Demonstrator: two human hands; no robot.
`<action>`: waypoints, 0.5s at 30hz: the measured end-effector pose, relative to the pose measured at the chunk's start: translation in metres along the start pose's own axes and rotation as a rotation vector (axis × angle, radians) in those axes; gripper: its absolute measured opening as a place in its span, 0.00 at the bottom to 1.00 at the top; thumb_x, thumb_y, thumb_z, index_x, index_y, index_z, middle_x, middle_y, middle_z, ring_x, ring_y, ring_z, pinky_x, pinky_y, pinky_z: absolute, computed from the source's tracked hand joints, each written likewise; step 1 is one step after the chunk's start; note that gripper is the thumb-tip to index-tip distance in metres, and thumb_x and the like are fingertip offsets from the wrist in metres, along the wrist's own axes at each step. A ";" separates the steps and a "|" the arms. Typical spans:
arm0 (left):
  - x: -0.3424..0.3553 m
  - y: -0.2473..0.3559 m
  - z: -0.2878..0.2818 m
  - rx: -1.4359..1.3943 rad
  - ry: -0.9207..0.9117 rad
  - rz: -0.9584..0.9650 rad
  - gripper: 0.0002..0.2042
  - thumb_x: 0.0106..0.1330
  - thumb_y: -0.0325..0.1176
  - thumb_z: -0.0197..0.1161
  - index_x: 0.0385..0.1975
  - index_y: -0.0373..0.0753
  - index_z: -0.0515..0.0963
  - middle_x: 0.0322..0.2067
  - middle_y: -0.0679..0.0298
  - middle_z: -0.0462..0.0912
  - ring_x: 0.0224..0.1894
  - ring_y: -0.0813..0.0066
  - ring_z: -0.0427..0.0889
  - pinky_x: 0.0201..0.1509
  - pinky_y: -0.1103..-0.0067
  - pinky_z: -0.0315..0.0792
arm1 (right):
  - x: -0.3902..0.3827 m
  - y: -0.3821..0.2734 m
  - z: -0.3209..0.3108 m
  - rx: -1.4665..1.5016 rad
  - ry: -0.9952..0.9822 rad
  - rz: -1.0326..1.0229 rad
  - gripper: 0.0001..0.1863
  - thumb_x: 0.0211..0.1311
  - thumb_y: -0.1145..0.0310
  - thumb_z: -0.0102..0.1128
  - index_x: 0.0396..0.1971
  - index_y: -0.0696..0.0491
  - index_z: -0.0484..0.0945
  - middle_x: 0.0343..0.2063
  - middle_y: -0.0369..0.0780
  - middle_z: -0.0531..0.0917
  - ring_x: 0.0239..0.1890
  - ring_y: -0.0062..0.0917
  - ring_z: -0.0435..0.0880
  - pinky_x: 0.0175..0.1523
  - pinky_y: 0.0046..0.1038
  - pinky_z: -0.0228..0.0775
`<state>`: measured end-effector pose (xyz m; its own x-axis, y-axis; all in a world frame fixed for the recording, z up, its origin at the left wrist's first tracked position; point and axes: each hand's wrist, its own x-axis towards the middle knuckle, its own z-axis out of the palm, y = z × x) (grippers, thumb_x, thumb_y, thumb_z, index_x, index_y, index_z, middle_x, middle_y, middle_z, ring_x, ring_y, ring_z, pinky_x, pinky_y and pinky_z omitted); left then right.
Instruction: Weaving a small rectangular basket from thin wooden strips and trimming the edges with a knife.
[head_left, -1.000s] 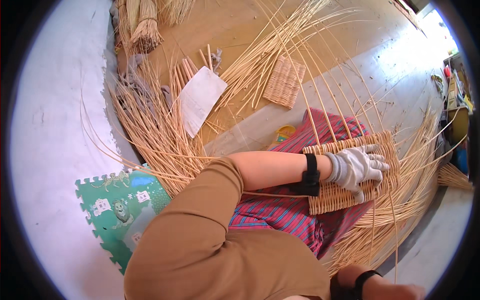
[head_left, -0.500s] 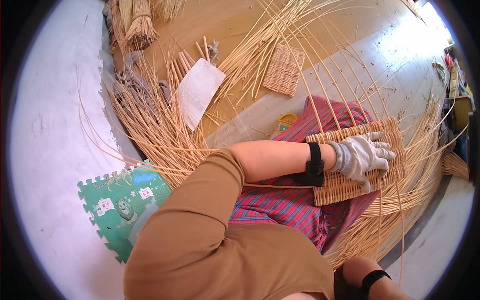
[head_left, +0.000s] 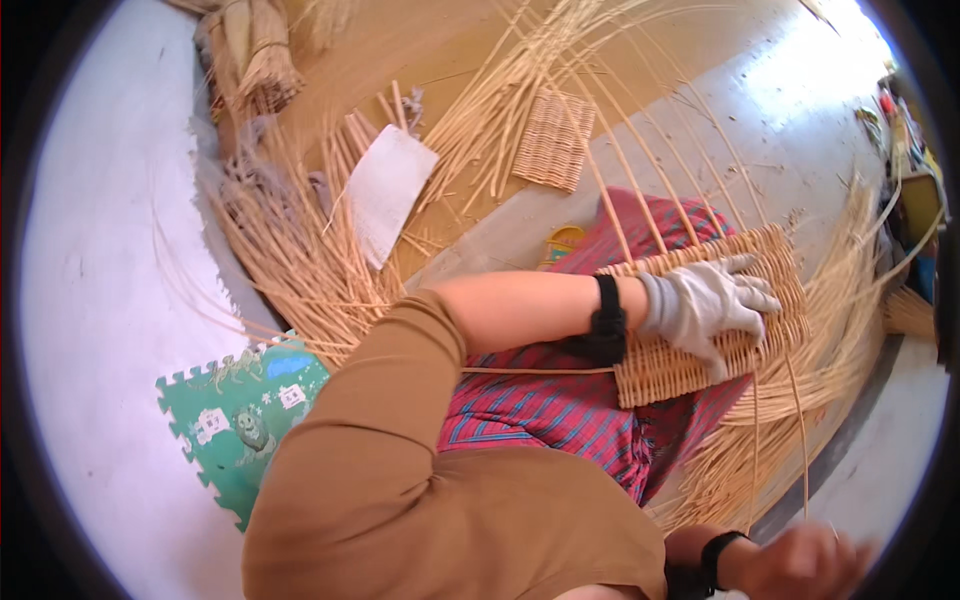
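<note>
My left hand [head_left: 708, 308], in a whitish knit glove with a grey cuff, lies flat with fingers spread on a woven wicker panel [head_left: 650, 378]. The panel rests across my lap on red-and-blue checked cloth [head_left: 540, 410]. Several long wicker rods [head_left: 645, 215] stick out from its far edge, and two strands [head_left: 797, 430] hang from its near edge. My bare right hand [head_left: 805, 565] is at the lower right, apart from the panel and close to the lower end of a hanging strand. Motion smears its fingers, so whether it grips anything is unclear.
Loose wicker rods lie in heaps at the left [head_left: 290, 270], far middle [head_left: 500, 110] and right [head_left: 800, 390]. A smaller woven panel [head_left: 555, 140] and a pale sheet [head_left: 390, 195] sit on the floor beyond my legs. A green foam mat [head_left: 240, 420] is at my left.
My right hand has come into view at the lower right, where only its forearm showed before. The left hand stays spread on the panel. The view has shifted slightly.
</note>
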<state>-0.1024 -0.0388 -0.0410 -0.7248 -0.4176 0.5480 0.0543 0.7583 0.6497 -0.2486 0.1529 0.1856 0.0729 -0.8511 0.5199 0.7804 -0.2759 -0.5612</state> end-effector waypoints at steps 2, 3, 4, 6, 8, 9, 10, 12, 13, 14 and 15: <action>0.004 0.004 -0.014 -0.015 -0.091 0.075 0.39 0.49 0.58 0.81 0.64 0.56 0.78 0.77 0.54 0.67 0.80 0.45 0.60 0.85 0.46 0.47 | -0.047 0.008 -0.009 -0.153 0.394 -0.171 0.30 0.68 0.62 0.72 0.66 0.51 0.71 0.45 0.34 0.79 0.32 0.26 0.77 0.45 0.47 0.79; 0.005 0.009 -0.022 0.002 -0.173 0.054 0.44 0.48 0.56 0.82 0.69 0.55 0.74 0.78 0.52 0.64 0.81 0.43 0.58 0.85 0.48 0.49 | -0.045 0.017 -0.009 -0.367 0.498 0.311 0.25 0.71 0.62 0.63 0.63 0.56 0.72 0.43 0.37 0.79 0.37 0.26 0.77 0.51 0.39 0.76; -0.010 0.009 -0.036 0.052 -0.227 -0.005 0.48 0.46 0.54 0.83 0.71 0.53 0.72 0.79 0.51 0.62 0.81 0.44 0.58 0.85 0.49 0.48 | -0.040 0.029 -0.019 -0.525 0.597 0.818 0.22 0.74 0.63 0.54 0.60 0.62 0.73 0.41 0.39 0.79 0.41 0.27 0.78 0.56 0.31 0.72; -0.019 0.014 -0.054 0.184 -0.283 -0.046 0.50 0.44 0.56 0.83 0.72 0.51 0.71 0.79 0.52 0.62 0.81 0.47 0.59 0.86 0.49 0.47 | -0.051 0.038 -0.048 -0.667 0.341 0.962 0.22 0.75 0.70 0.58 0.64 0.59 0.72 0.45 0.36 0.81 0.41 0.20 0.79 0.51 0.25 0.73; -0.018 0.012 -0.056 0.208 -0.269 -0.038 0.54 0.41 0.65 0.81 0.73 0.51 0.71 0.79 0.52 0.63 0.81 0.47 0.61 0.86 0.51 0.47 | -0.080 0.033 -0.057 -0.702 0.456 1.057 0.25 0.75 0.73 0.66 0.67 0.56 0.70 0.44 0.34 0.81 0.37 0.12 0.79 0.42 0.17 0.72; -0.016 0.012 -0.056 0.197 -0.275 -0.040 0.53 0.40 0.66 0.80 0.70 0.48 0.73 0.79 0.51 0.63 0.81 0.49 0.60 0.87 0.53 0.44 | -0.090 0.030 -0.058 -0.748 0.513 1.051 0.25 0.75 0.73 0.66 0.66 0.56 0.70 0.44 0.34 0.82 0.38 0.12 0.80 0.42 0.17 0.72; -0.011 0.012 -0.054 0.182 -0.275 -0.017 0.53 0.41 0.67 0.79 0.71 0.49 0.73 0.79 0.51 0.63 0.81 0.50 0.60 0.87 0.54 0.44 | -0.099 0.025 -0.055 -0.787 0.563 1.048 0.24 0.75 0.73 0.66 0.66 0.57 0.70 0.43 0.34 0.82 0.39 0.11 0.81 0.42 0.16 0.72; -0.002 0.010 -0.048 0.184 -0.287 0.009 0.54 0.42 0.68 0.79 0.72 0.48 0.72 0.78 0.52 0.64 0.81 0.50 0.60 0.87 0.54 0.44 | -0.117 0.018 -0.052 -0.881 0.645 1.022 0.26 0.74 0.73 0.66 0.68 0.56 0.71 0.45 0.35 0.85 0.39 0.12 0.82 0.43 0.18 0.74; 0.000 0.010 -0.044 0.205 -0.284 0.019 0.55 0.41 0.69 0.79 0.73 0.49 0.72 0.78 0.53 0.65 0.81 0.51 0.61 0.87 0.54 0.44 | -0.125 0.016 -0.053 -0.970 0.678 1.015 0.28 0.74 0.74 0.66 0.70 0.56 0.71 0.47 0.36 0.87 0.39 0.13 0.83 0.45 0.19 0.76; 0.001 0.010 -0.043 0.199 -0.300 0.031 0.55 0.41 0.69 0.79 0.73 0.49 0.72 0.78 0.53 0.65 0.81 0.51 0.61 0.87 0.54 0.44 | -0.134 0.019 -0.059 -0.963 0.698 1.005 0.28 0.74 0.74 0.66 0.70 0.56 0.71 0.47 0.36 0.87 0.39 0.13 0.83 0.45 0.19 0.76; 0.002 0.010 -0.042 0.214 -0.291 0.034 0.55 0.41 0.69 0.79 0.73 0.50 0.72 0.78 0.54 0.64 0.81 0.52 0.61 0.88 0.54 0.44 | -0.138 0.026 -0.067 -1.132 0.528 0.812 0.29 0.73 0.74 0.67 0.71 0.55 0.72 0.51 0.38 0.88 0.41 0.16 0.85 0.47 0.21 0.78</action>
<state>-0.0742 -0.0531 -0.0116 -0.8921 -0.2536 0.3740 -0.0410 0.8696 0.4920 -0.2800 0.2340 0.0564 -0.1801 -0.9299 -0.3206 -0.2642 0.3597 -0.8949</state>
